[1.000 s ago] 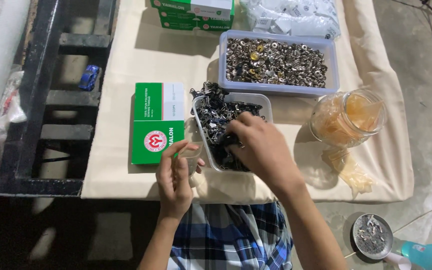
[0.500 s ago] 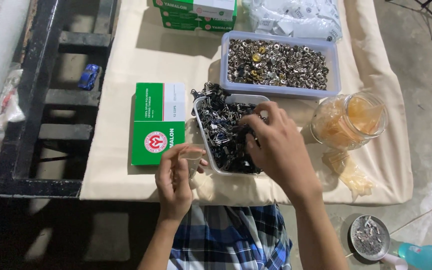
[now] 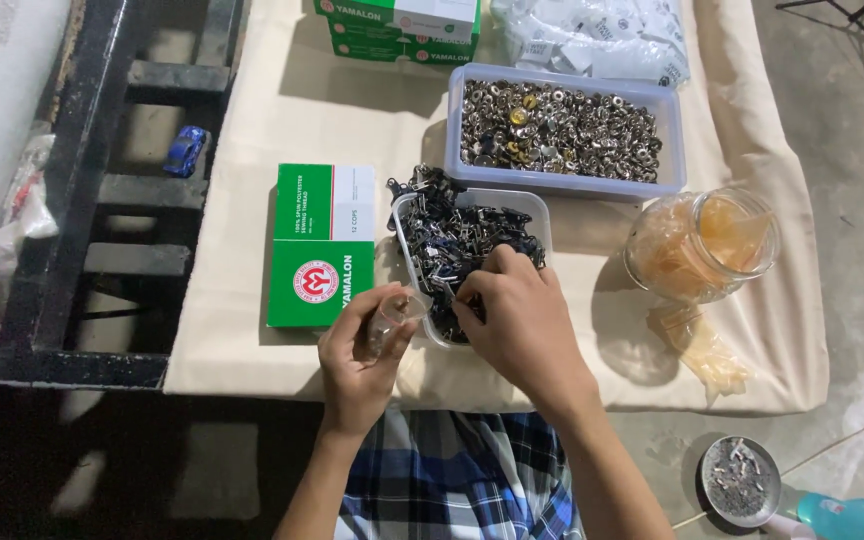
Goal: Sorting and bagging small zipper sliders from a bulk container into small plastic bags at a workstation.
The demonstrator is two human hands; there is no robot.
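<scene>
My left hand point(image 3: 357, 355) holds a small clear plastic bag point(image 3: 392, 312) open at the near edge of the table, just left of a clear tub point(image 3: 537, 205) filled with dark metal zipper pulls point(image 3: 452, 245). My right hand point(image 3: 517, 320) reaches into the near part of that tub, fingers curled down among the pulls; what they pinch is hidden. The bag's mouth is right beside my right fingertips.
Behind the tub stands a larger tub of silver metal fittings point(image 3: 562, 130). A green and white box point(image 3: 322, 245) lies to the left, more boxes point(image 3: 397, 25) and white packets point(image 3: 592, 35) at the back. A jar of clear bags point(image 3: 702, 245) is right. A metal dish point(image 3: 740, 480) sits on the floor.
My right hand has drawn back from the middle of the tub to its near left corner, close to the bag. My left hand has lifted the bag slightly toward the tub.
</scene>
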